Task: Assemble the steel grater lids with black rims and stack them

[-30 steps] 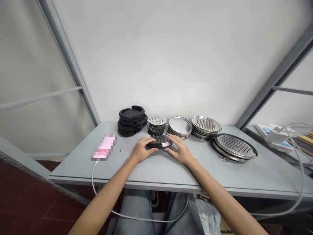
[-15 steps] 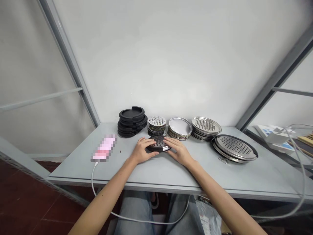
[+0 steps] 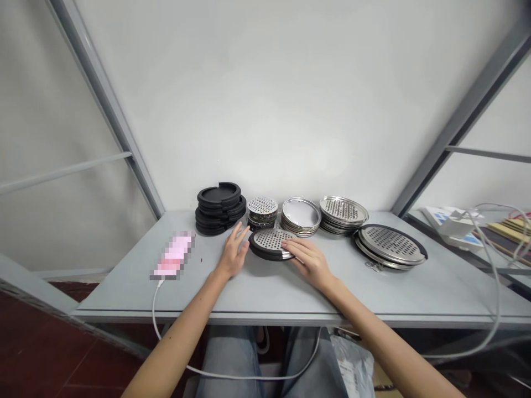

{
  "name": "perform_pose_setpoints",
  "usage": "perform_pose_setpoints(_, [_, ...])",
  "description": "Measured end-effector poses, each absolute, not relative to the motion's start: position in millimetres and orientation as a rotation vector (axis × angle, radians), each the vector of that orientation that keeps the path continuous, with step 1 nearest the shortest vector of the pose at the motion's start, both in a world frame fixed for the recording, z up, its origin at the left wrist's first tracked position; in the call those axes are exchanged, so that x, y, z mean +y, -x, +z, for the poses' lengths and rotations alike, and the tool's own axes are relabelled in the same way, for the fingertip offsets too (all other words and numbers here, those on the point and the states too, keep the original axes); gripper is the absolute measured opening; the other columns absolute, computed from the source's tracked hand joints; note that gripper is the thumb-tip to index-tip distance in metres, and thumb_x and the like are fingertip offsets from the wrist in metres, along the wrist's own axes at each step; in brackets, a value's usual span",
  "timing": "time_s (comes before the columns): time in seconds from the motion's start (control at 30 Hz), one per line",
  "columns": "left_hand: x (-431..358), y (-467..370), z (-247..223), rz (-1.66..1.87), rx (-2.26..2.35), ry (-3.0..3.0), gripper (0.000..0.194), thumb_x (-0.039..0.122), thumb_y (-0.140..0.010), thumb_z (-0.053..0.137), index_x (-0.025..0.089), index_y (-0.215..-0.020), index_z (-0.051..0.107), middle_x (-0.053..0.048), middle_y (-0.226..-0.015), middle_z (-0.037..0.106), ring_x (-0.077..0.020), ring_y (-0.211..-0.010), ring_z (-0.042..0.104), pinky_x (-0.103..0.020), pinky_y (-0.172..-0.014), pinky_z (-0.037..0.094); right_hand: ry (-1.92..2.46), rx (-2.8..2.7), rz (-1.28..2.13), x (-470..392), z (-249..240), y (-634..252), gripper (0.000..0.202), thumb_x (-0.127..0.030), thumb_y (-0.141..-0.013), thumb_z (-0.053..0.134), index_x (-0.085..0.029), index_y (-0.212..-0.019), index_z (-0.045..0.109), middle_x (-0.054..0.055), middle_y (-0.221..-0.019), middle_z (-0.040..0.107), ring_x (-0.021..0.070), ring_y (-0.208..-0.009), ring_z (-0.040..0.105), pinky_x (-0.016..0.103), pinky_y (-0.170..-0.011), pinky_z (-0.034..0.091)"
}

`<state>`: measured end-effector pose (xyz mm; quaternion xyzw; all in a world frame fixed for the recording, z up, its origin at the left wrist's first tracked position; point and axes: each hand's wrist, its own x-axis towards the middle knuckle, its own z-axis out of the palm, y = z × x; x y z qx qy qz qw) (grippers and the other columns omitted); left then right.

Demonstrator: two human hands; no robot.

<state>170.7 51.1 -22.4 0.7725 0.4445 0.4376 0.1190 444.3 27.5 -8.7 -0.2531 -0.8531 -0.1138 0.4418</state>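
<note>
Just below the frame's centre, a silvery perforated disc point(image 3: 269, 239) sits in a round black holder point(image 3: 262, 252), its right edge gripped by the right hand point(image 3: 307, 260); the left hand point(image 3: 233, 254), spread open, is empty. Black trays point(image 3: 219, 214) are stacked left of centre.

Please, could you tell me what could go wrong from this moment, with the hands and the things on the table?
1. The perforated disc might slip, since the right hand grips it near one edge and the open left hand does not seem to hold it.
2. The right hand's fingers lie over the holes; if the hole edges are sharp, they could scratch.
3. The left hand is near the uneven black stack and might knock it.
</note>
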Motion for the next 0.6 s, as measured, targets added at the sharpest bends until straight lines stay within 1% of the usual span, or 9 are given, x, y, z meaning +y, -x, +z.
perform_pose_setpoints(0.13, [54, -171, -27, 1.258, 1.36, -2.187, 0.059, 0.054, -0.1, 0.025, 0.019, -0.143, 0.044, -0.014, -0.155, 0.029, -0.0305, -0.137, 0.038, -0.05, -0.113, 0.03, 0.662, -2.036, -0.419, -7, 4, -478, 0.048, -0.011, -0.088, 0.057, -0.022, -0.135, 0.053, 0.009, -0.116, 0.071, 0.0246, -0.112, 0.064, 0.043, -0.094, 0.055])
perform_pose_setpoints(0.27, [54, -173, -27, 1.259, 1.389, -2.165, 0.06, 0.053, -0.1, 0.023, 0.016, -0.137, 0.051, -0.016, -0.15, 0.039, -0.0294, -0.138, 0.038, -0.05, -0.114, 0.03, 0.72, -1.825, -0.663, -32, 24, -533, 0.05, -0.007, -0.081, 0.065, -0.024, -0.127, 0.06, 0.007, -0.108, 0.074, 0.0243, -0.104, 0.068, 0.039, -0.089, 0.058])
perform_pose_setpoints(0.4, [56, -174, -28, 1.253, 1.405, -2.158, 0.063, 0.054, -0.1, 0.02, 0.013, -0.134, 0.055, -0.018, -0.145, 0.043, -0.028, -0.137, 0.04, -0.048, -0.115, 0.029, 0.852, -1.678, -0.906, -38, 35, -597, 0.055, -0.002, -0.074, 0.069, -0.023, -0.125, 0.063, 0.007, -0.105, 0.075, 0.0245, -0.099, 0.071, 0.037, -0.092, 0.056])
perform_pose_setpoints(0.5, [57, -173, -30, 1.263, 1.408, -2.162, 0.063, 0.053, -0.1, 0.02, 0.013, -0.132, 0.056, -0.017, -0.143, 0.046, -0.0272, -0.136, 0.041, -0.047, -0.115, 0.03, 0.984, -1.609, -1.114, -34, 26, -647, 0.054, -0.007, -0.071, 0.075, -0.023, -0.121, 0.065, 0.007, -0.101, 0.076, 0.0237, -0.097, 0.071, 0.031, -0.092, 0.055])
perform_pose_setpoints(0.6, [58, -173, -31, 1.275, 1.409, -2.164, 0.06, 0.051, -0.101, 0.021, 0.014, -0.13, 0.058, -0.016, -0.14, 0.05, -0.0259, -0.133, 0.044, -0.045, -0.114, 0.032, 1.197, -1.583, -1.16, -28, 5, -687, 0.037, -0.016, -0.074, 0.074, -0.024, -0.111, 0.07, 0.006, -0.098, 0.077, 0.0234, -0.097, 0.071, 0.03, -0.09, 0.053])
